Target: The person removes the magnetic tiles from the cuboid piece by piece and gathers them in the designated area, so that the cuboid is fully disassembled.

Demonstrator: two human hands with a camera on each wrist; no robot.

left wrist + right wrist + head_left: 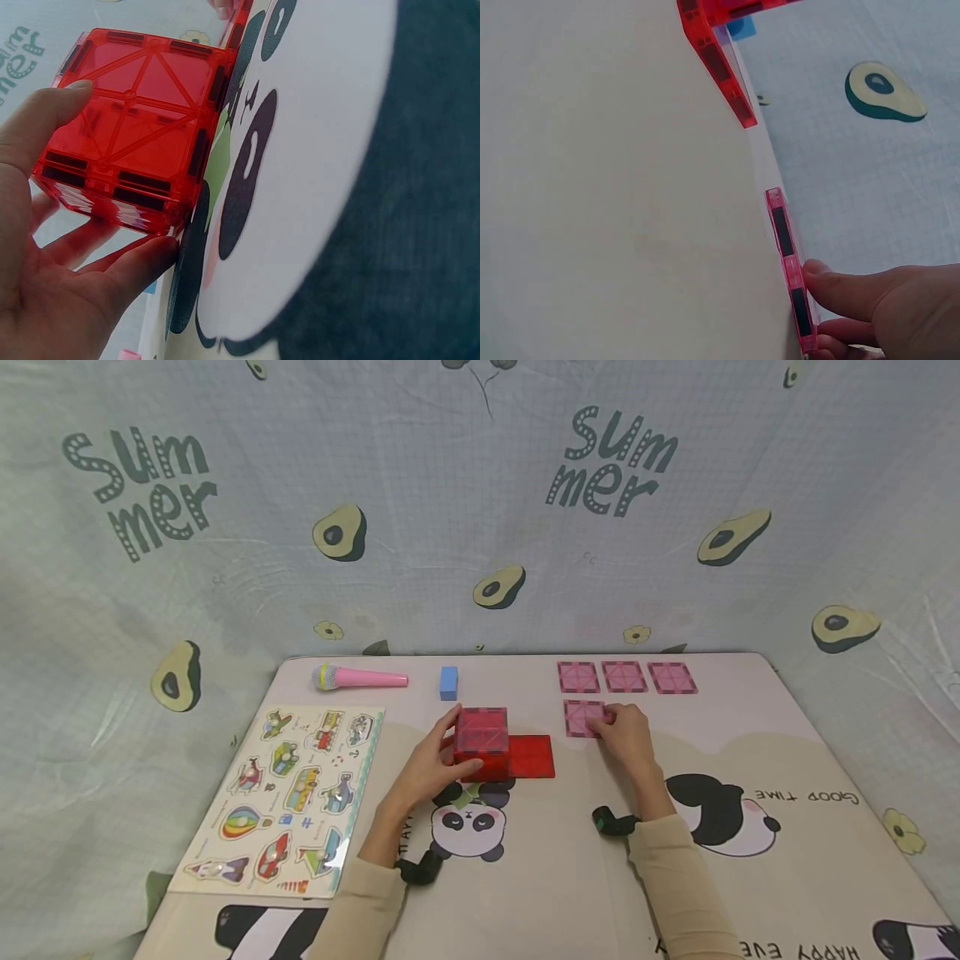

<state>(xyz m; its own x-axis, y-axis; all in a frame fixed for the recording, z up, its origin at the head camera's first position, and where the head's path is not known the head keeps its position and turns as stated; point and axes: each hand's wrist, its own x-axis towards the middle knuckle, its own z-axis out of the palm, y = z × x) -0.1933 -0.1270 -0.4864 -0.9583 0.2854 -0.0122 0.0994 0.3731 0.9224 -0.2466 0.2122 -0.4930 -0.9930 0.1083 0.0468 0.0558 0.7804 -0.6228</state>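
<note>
A red see-through cube of magnetic tiles (482,732) stands mid-table, its top looking pinker than its sides. My left hand (426,770) grips it from the left; in the left wrist view the thumb lies on the red front face (150,112) and fingers curl round the side. A flat red magnetic tile (532,757) adjoins the cube's right side. Farther right, my right hand (628,740) pinches a pink magnetic tile (581,718) by its right part. The right wrist view shows that pink tile (785,236) edge-on; whether it touches the table I cannot tell.
Three pink tiles (624,677) lie in a row at the back right. A blue block (448,683) stands behind the cube, with a pink toy microphone (367,678) to its left. A picture puzzle board (285,802) covers the table's left side. Patterned cloth (420,468) hangs behind.
</note>
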